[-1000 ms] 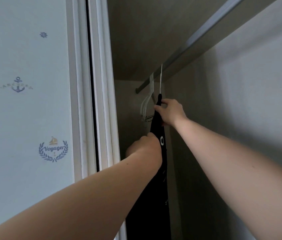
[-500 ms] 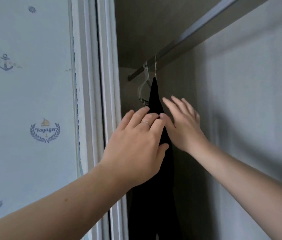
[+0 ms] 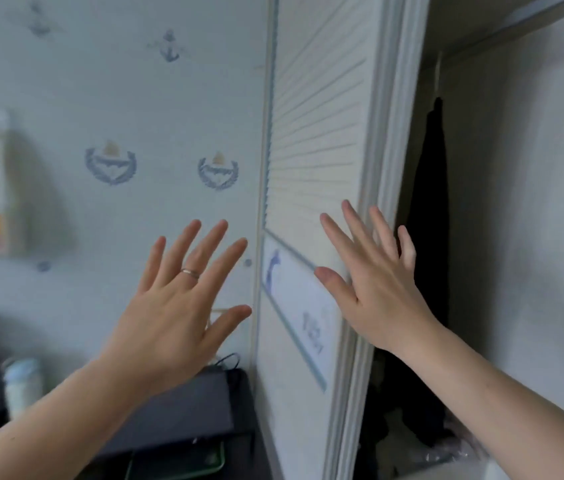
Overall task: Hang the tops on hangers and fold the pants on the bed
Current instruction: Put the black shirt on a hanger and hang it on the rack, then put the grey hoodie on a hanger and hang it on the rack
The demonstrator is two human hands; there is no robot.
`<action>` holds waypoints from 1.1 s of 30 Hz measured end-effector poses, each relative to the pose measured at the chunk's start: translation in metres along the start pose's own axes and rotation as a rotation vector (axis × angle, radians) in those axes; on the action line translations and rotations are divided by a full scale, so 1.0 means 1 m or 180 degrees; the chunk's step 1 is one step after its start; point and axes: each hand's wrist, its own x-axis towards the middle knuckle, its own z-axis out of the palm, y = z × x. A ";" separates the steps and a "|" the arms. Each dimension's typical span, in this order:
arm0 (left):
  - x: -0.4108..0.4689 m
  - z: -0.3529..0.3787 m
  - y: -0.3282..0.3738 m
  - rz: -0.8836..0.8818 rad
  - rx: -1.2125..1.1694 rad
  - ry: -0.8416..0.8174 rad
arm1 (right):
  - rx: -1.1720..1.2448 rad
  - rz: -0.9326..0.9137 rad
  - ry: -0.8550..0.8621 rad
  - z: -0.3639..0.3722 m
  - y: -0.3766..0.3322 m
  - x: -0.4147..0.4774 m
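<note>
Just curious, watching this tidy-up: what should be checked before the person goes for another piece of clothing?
1. Left hand free: ok, fingers spread, holding nothing.
2. Right hand free: ok, fingers spread, holding nothing.
3. Black garment hanging in the wardrobe: ok, clear of both hands.
4. Garment securely hooked up top: cannot tell, too blurred.
5. More clothes waiting on the bed: cannot tell, bed out of view.

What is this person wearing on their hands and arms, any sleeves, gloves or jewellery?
No sleeves, gloves, watch or bracelet are in view. The left hand wears a thin, plain metal ring on its fourth finger. The right hand shows no ring.
</note>
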 end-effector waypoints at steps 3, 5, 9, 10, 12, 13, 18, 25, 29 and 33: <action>-0.089 -0.022 -0.050 -0.0446 -0.0010 -0.0240 | 0.0036 -0.0261 -0.0288 0.015 -0.082 -0.032; -0.151 -0.041 -0.079 -0.0704 -0.0052 -0.0305 | 0.0138 -0.0425 -0.0508 0.024 -0.140 -0.052; -0.276 -0.086 -0.124 -0.1231 0.0004 -0.0496 | 0.0452 -0.0824 -0.0871 0.040 -0.255 -0.089; -0.316 -0.103 -0.137 -0.1413 0.0058 -0.0593 | 0.0537 -0.1023 -0.0966 0.047 -0.293 -0.099; -0.365 -0.119 -0.148 -0.1592 0.0093 -0.0733 | 0.0684 -0.1196 -0.1099 0.054 -0.338 -0.115; -0.394 -0.131 -0.154 -0.1739 0.0154 -0.0772 | 0.0812 -0.1315 -0.1164 0.060 -0.367 -0.123; -0.528 -0.191 -0.172 -0.2576 0.0376 -0.0939 | 0.1269 -0.1964 -0.1672 0.094 -0.495 -0.168; -0.681 -0.237 -0.172 -0.3857 0.0669 -0.1167 | 0.1828 -0.2729 -0.2449 0.148 -0.650 -0.227; -0.750 -0.242 -0.177 -0.4544 0.0833 -0.1275 | 0.1996 -0.3109 -0.2806 0.187 -0.729 -0.249; -0.802 -0.239 -0.200 -0.5161 0.0737 -0.1222 | 0.2173 -0.3376 -0.3070 0.230 -0.804 -0.253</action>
